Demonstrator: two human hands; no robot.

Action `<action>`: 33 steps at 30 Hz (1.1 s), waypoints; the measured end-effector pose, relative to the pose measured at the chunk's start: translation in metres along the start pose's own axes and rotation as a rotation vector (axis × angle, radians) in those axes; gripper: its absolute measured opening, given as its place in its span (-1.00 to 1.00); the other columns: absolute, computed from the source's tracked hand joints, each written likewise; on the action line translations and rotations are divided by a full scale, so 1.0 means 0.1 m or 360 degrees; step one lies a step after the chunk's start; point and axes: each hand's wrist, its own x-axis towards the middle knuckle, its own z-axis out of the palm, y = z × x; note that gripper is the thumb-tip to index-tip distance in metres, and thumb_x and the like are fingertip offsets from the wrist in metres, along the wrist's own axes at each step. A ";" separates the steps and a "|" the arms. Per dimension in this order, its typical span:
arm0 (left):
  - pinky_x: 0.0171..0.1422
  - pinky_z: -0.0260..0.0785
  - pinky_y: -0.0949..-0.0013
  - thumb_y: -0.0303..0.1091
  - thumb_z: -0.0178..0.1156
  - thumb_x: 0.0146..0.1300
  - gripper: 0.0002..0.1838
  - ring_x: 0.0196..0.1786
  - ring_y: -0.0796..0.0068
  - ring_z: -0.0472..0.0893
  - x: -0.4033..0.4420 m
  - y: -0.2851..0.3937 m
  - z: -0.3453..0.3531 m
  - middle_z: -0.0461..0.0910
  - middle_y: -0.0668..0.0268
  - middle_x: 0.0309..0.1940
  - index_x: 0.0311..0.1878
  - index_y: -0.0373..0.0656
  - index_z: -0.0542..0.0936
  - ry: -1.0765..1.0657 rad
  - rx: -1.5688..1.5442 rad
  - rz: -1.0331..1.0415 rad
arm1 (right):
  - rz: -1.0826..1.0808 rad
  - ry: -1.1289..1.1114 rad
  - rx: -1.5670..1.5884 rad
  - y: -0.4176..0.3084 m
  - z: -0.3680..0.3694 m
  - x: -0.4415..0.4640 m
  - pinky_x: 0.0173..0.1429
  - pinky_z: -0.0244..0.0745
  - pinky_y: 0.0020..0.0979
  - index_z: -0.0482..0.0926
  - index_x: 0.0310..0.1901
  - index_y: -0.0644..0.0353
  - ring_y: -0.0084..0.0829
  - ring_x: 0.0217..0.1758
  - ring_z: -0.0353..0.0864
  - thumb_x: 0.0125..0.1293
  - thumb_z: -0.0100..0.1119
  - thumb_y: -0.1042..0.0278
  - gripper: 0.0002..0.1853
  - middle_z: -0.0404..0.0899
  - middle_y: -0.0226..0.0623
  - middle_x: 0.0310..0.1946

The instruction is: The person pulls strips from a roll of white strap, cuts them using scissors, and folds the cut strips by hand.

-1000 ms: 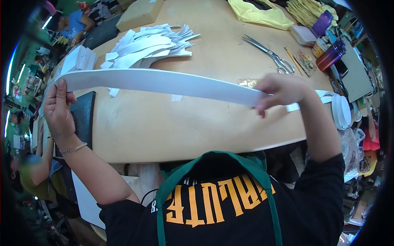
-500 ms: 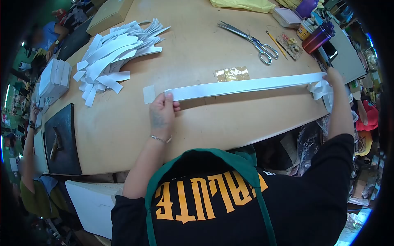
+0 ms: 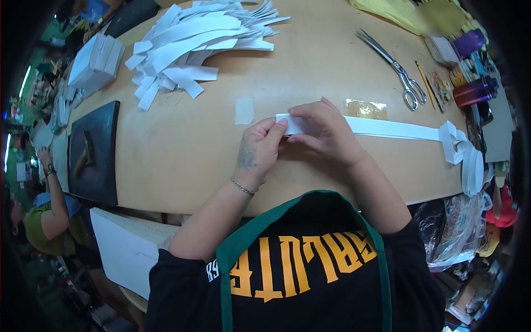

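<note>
While the grip of the left hand [image 3: 259,147] pinches the end of a flat white strip [image 3: 395,129] near the frame's centre, the right hand [image 3: 333,131] curves around it, its closure unclear; scissors [image 3: 396,66] lie on the surface [image 3: 177,160], upper right.

Premises are a workshop. A worktable [image 3: 182,149] bears large scissors [image 3: 397,67] at upper right and heaped white strips [image 3: 204,34] at upper left.
</note>
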 end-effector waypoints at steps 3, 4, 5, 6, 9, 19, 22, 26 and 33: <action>-0.30 0.29 0.65 -0.31 0.05 0.38 -0.75 -0.37 0.80 0.45 0.01 0.03 0.01 0.58 0.45 -0.40 -0.14 -0.29 0.62 -0.0018 -0.0027 -0.0061 | -0.0042 0.0109 0.0024 0.01 0.03 0.01 0.16 0.27 -0.19 0.53 -0.07 0.10 -0.25 -0.06 0.52 0.00 0.38 0.28 -0.59 0.59 -0.29 -0.12; -0.29 0.29 0.64 -0.31 0.05 0.38 -0.75 -0.37 0.80 0.45 0.02 0.02 -0.01 0.59 0.45 -0.40 -0.14 -0.30 0.62 -0.0032 0.0031 -0.0057 | -0.0022 0.0147 0.0050 0.02 0.07 0.00 0.15 0.28 -0.21 0.54 -0.08 0.11 -0.25 -0.07 0.52 0.00 0.38 0.30 -0.60 0.59 -0.29 -0.13; -0.28 0.30 0.63 -0.32 0.06 0.37 -0.75 -0.37 0.80 0.45 0.02 0.01 -0.03 0.60 0.45 -0.39 -0.14 -0.30 0.62 -0.0046 0.0092 -0.0054 | 0.0000 0.0187 0.0079 0.04 0.09 0.00 0.14 0.29 -0.23 0.54 -0.08 0.13 -0.25 -0.08 0.52 -0.01 0.38 0.32 -0.60 0.59 -0.28 -0.14; -0.26 0.30 0.62 -0.32 0.06 0.37 -0.75 -0.36 0.79 0.44 0.02 0.00 -0.02 0.60 0.44 -0.38 -0.15 -0.31 0.63 -0.0027 0.0111 -0.0028 | -0.0007 0.0177 0.0054 0.04 0.10 0.00 0.14 0.28 -0.24 0.54 -0.08 0.14 -0.26 -0.07 0.52 -0.01 0.39 0.32 -0.59 0.59 -0.28 -0.14; -0.22 0.31 0.62 -0.29 0.08 0.37 -0.75 -0.34 0.78 0.46 0.01 -0.04 -0.03 0.61 0.44 -0.36 -0.17 -0.28 0.64 -0.0016 0.0151 -0.0005 | -0.0026 0.0158 -0.0011 0.04 0.11 0.00 0.15 0.28 -0.25 0.54 -0.06 0.15 -0.26 -0.06 0.52 -0.02 0.39 0.33 -0.58 0.59 -0.27 -0.14; -0.20 0.33 0.63 -0.18 0.09 0.37 -0.73 -0.33 0.75 0.51 0.06 -0.04 -0.11 0.61 0.43 -0.37 -0.22 -0.17 0.63 0.0005 0.0373 -0.0130 | -0.0006 0.0118 -0.0194 0.02 0.14 0.01 0.30 0.17 -0.07 0.54 -0.05 0.12 -0.26 -0.01 0.50 0.03 0.35 0.28 -0.59 0.57 -0.29 -0.15; -0.29 0.30 0.64 -0.17 0.10 0.35 -0.72 -0.40 0.73 0.50 0.20 -0.04 -0.24 0.59 0.43 -0.44 -0.29 -0.19 0.63 0.0035 0.0771 0.0145 | -0.0098 0.0088 -0.0341 -0.01 0.15 0.10 0.27 0.21 -0.07 0.54 -0.06 0.12 -0.24 -0.04 0.50 0.04 0.33 0.29 -0.62 0.55 -0.28 -0.19; -0.42 0.25 0.58 -0.19 0.12 0.31 -0.67 -0.50 0.71 0.45 0.28 0.22 -0.41 0.53 0.43 -0.58 -0.42 -0.27 0.61 0.0096 0.1059 0.0143 | -0.0206 0.0145 -0.0179 0.03 0.27 0.35 0.13 0.36 -0.19 0.54 -0.07 0.12 -0.21 -0.09 0.50 0.02 0.33 0.33 -0.62 0.54 -0.24 -0.23; -0.42 0.29 0.39 -0.28 0.19 0.22 -0.74 -0.58 0.41 0.43 0.38 0.07 -0.53 0.48 0.24 -0.63 -0.49 -0.28 0.56 0.0338 0.1610 0.0621 | -0.0238 0.0071 -0.0125 0.16 0.43 0.43 -0.04 0.46 -0.29 0.60 -0.24 0.16 -0.21 -0.16 0.50 0.00 0.33 0.39 -0.77 0.55 -0.25 -0.23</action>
